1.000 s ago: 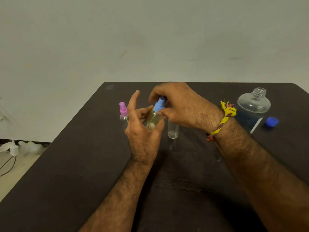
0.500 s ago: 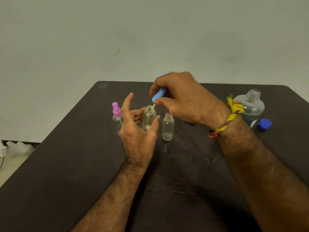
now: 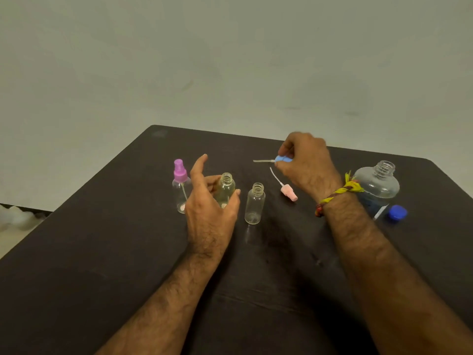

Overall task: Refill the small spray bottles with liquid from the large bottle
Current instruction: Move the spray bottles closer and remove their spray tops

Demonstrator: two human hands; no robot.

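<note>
The blue sprayer head (image 3: 281,159) has come clear of its bottle since a moment ago and travelled away to the right, its thin dip tube now pointing left over the desk (image 3: 102,252), pinched in the right hand (image 3: 307,165) at the far side. Nearest us, the left hand (image 3: 210,201) cups the open yellowish small bottle (image 3: 225,188), thumb on one side, fingers on the other and the index finger lifted off: a loose, steadying grip, not a squeeze. Just to its right stands the second small bottle (image 3: 254,203), clear, uncapped and empty by the look of it, free of both hands. Left of the held bottle stands the third one, with its pink sprayer (image 3: 179,171) in place. These little bottles look light, thin-walled and easy to tip, so I'd judge the body low down is the place to hold while pouring, well off the threaded neck. Further back a pale pink sprayer head (image 3: 289,192) lies loose on the desk, tube trailing. Out right, partly behind the wrist with its yellow thread band (image 3: 340,192), sits the large bottle (image 3: 378,185), open, with bluish liquid low inside and its blue cap (image 3: 397,212) beside it. That one will be the heaviest, smooth and round-shouldered; best taken around the belly, I reckon, and tipped slowly into such narrow mouths.
</note>
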